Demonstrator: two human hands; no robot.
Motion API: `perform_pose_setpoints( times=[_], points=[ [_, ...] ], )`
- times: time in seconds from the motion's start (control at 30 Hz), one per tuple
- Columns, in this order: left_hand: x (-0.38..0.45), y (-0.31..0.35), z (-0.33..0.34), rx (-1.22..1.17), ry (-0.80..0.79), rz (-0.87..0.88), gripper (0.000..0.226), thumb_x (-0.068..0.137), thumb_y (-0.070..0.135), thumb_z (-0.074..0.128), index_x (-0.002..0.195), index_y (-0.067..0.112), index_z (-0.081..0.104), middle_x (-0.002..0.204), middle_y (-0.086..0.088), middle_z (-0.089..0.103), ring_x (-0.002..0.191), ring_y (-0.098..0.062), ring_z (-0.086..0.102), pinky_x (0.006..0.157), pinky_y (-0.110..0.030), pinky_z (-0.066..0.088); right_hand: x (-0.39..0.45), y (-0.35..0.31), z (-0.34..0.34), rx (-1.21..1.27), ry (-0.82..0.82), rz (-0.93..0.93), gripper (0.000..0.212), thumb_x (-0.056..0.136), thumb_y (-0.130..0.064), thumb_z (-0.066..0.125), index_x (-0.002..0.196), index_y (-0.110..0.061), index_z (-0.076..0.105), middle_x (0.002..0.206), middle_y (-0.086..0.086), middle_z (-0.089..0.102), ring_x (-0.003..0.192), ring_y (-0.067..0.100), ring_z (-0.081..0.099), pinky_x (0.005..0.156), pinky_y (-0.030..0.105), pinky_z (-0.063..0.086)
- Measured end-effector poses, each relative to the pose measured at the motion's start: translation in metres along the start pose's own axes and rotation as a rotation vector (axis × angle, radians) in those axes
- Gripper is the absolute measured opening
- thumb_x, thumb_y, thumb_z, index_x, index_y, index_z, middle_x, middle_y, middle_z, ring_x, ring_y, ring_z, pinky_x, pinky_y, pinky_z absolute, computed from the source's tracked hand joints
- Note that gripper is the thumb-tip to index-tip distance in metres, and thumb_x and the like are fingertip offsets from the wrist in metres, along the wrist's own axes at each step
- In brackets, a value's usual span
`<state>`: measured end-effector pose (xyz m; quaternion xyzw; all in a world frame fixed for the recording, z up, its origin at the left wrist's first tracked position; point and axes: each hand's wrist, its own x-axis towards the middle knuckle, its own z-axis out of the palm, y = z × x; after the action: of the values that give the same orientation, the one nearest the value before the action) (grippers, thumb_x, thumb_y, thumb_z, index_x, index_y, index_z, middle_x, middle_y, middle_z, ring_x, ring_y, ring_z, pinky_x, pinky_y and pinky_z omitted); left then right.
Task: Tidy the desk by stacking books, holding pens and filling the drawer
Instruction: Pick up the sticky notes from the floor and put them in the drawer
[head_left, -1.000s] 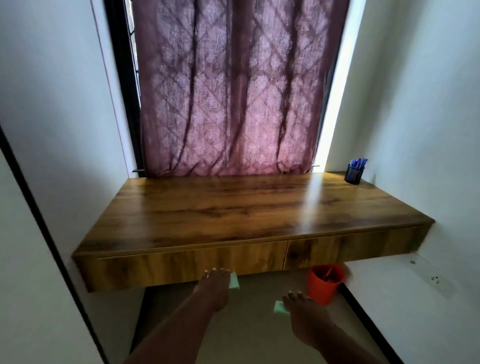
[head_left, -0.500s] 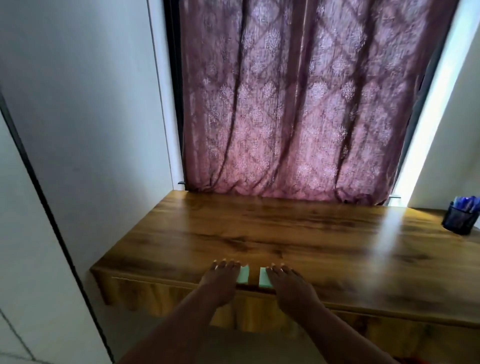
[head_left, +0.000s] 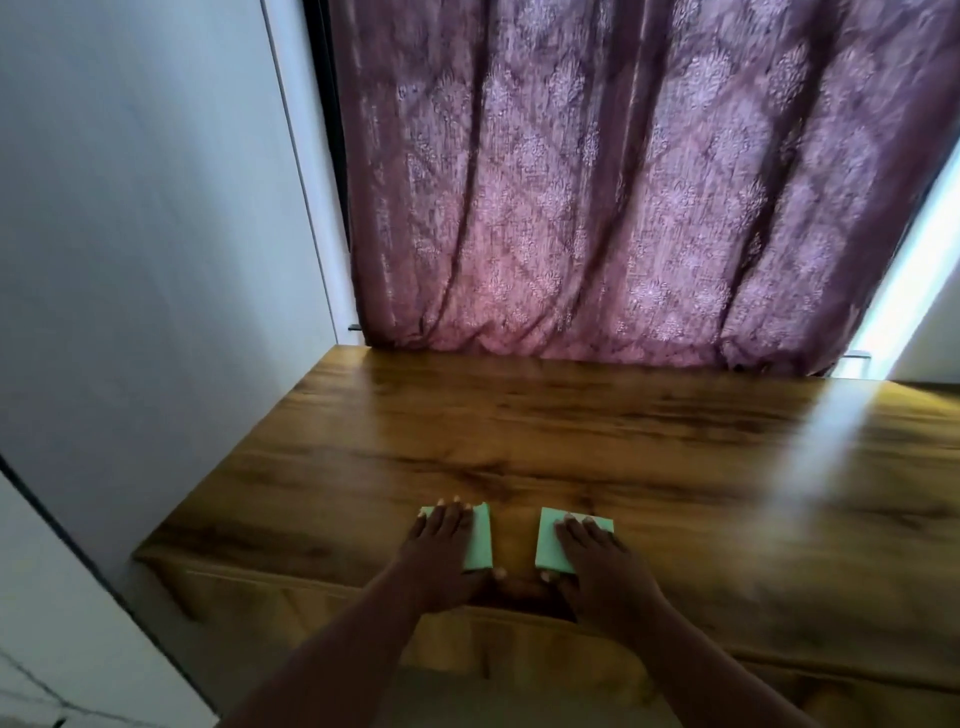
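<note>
Two pale green pads lie on the table (head_left: 571, 441) near its front edge, one under each hand. The left hand (head_left: 441, 551) rests flat on the left green pad (head_left: 479, 540), its fingers (head_left: 448, 512) straight and close together, reaching the pad's far edge, while the thumb sits at the near corner. The right hand (head_left: 592, 558) lies the same way on the right green pad (head_left: 551, 545), fingers straight and pressing down, thumb at the near edge. Each pad sits directly beneath its fingers, with its uncovered strip toward the gap between the hands. The long axis of each runs away from the person, along the fingers. The two pads are near each other but apart, with bare wood between them. Neither hand is nearer; each covers its own pad.

Whether these are small books or note blocks cannot be told. Stacking would likely mean sliding one sideways onto the other.

The table is glossy wood-grain, with a drawer front (head_left: 322, 613) below its edge. A purple patterned curtain (head_left: 623, 182) hangs behind, and a white wall (head_left: 145, 208) stands to the left.
</note>
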<state>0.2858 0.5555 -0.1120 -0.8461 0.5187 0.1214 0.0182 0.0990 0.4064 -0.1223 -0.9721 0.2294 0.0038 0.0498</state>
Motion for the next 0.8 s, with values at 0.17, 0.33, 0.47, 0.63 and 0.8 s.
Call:
perform_pose_setpoints(
  times=[0.17, 0.33, 0.47, 0.63, 0.8],
  points=[
    [0.000, -0.007, 0.027, 0.008, 0.162, 0.016, 0.113, 0.069, 0.089, 0.008, 0.152, 0.013, -0.007, 0.161, -0.006, -0.011, 0.148, -0.022, -0.014, 0.119, -0.041, -0.009, -0.004, 0.004, 0.015, 0.044, 0.020, 0.025, 0.096, 0.072, -0.079, -0.006, 0.150, -0.022, -0.004, 0.157, -0.005, -0.006, 0.143, 0.011, -0.011, 0.117, 0.033, -0.008],
    [-0.001, -0.009, 0.024, -0.012, 0.190, 0.033, 0.110, 0.072, 0.087, 0.010, 0.152, 0.013, -0.007, 0.161, -0.006, -0.013, 0.147, -0.019, -0.015, 0.117, -0.040, -0.013, -0.004, 0.002, 0.012, 0.067, 0.056, 0.051, 0.090, 0.077, -0.078, 0.002, 0.149, -0.024, -0.005, 0.160, 0.000, 0.003, 0.145, 0.013, -0.005, 0.117, 0.033, -0.006],
    [-0.032, -0.021, 0.019, -0.476, 0.432, 0.044, 0.081, 0.084, 0.073, 0.032, 0.149, 0.025, 0.026, 0.157, 0.009, 0.015, 0.143, -0.003, 0.007, 0.119, -0.025, 0.002, -0.019, -0.016, 0.009, 0.375, 0.471, 0.205, 0.075, 0.086, -0.065, 0.034, 0.142, -0.016, 0.035, 0.141, 0.009, 0.047, 0.131, 0.027, 0.041, 0.110, 0.044, 0.033],
    [-0.092, -0.040, 0.044, -1.744, 0.768, -0.425, 0.039, 0.087, 0.059, 0.050, 0.089, 0.024, 0.065, 0.091, -0.005, 0.064, 0.074, -0.009, 0.064, 0.072, -0.027, 0.051, -0.066, -0.052, 0.026, 1.225, 0.745, 0.524, 0.040, 0.078, -0.063, 0.054, 0.084, -0.024, 0.056, 0.070, 0.000, 0.055, 0.058, 0.010, 0.050, 0.049, 0.022, 0.043],
    [-0.099, -0.083, 0.092, -2.472, 0.263, -0.900, 0.073, 0.088, 0.071, 0.027, 0.123, 0.012, 0.053, 0.123, -0.009, 0.059, 0.107, -0.025, 0.056, 0.101, -0.035, 0.036, -0.086, -0.064, 0.070, 2.143, 0.200, 1.176, 0.038, 0.092, -0.041, 0.046, 0.071, -0.012, 0.056, 0.046, 0.004, 0.053, 0.040, 0.019, 0.049, 0.045, 0.021, 0.038]
  ],
)
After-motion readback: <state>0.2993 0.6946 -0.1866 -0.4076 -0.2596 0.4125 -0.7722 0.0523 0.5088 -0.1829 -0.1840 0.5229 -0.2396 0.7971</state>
